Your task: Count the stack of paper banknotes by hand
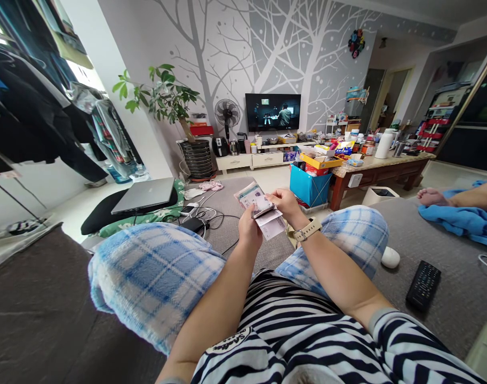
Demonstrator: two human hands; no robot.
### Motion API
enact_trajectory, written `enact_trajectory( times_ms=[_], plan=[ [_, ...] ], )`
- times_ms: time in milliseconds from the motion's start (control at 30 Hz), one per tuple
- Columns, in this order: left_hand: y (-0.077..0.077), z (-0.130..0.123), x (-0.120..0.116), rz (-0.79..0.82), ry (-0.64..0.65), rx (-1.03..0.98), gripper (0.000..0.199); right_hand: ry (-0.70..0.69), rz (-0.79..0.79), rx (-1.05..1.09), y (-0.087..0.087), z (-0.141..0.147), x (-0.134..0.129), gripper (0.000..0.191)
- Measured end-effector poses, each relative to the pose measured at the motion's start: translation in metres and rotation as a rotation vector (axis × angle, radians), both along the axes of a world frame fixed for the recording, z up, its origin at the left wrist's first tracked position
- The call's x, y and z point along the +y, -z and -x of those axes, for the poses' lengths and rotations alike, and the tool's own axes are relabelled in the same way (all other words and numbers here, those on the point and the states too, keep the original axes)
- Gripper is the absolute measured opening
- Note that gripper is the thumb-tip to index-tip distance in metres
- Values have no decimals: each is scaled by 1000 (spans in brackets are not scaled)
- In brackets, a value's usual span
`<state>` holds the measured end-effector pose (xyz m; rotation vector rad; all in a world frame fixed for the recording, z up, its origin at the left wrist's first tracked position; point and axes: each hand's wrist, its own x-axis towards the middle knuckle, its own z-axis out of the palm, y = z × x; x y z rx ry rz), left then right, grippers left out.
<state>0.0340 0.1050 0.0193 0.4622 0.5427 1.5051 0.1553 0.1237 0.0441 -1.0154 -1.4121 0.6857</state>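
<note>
The left hand point(250, 230) and right hand point(285, 204) pinched banknotes point(251, 196) between thumbs and fingers, partly covering them, above the seat point(228, 191). A laptop point(145, 195) lay left, a mouse point(390, 257) and remote point(423, 285) near right; a blue box point(307, 186) stood far right.

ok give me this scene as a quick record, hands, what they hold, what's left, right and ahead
left hand: left hand gripping printed papers, possibly banknotes
right hand: right hand holding the same papers
right wrist: wristwatch, beige strap
left side: closed laptop
right side: white computer mouse, black remote control, another person's bare foot
ahead: television, switched on; fan
</note>
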Motion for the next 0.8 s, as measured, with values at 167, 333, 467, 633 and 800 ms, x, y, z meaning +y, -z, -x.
enact_trajectory(
  times_ms=[167, 333, 467, 633, 800],
  plan=[
    [-2, -2, 0, 13, -7, -23, 30, 16, -26, 0, -2, 0, -1, 32],
    [-1, -3, -1, -17, 1, -5, 32, 44, -51, -10, -4, 0, -4, 33],
    [-3, -2, -4, -14, 9, -1, 30, 29, -48, 5, -5, 1, -5, 33],
    [-3, -3, -4, -26, 9, 6, 29, 16, -53, 20, -4, 1, -4, 33],
    [-1, -3, 0, -41, -9, 17, 25, 5, -48, 33, -5, 1, -5, 34]
  ],
)
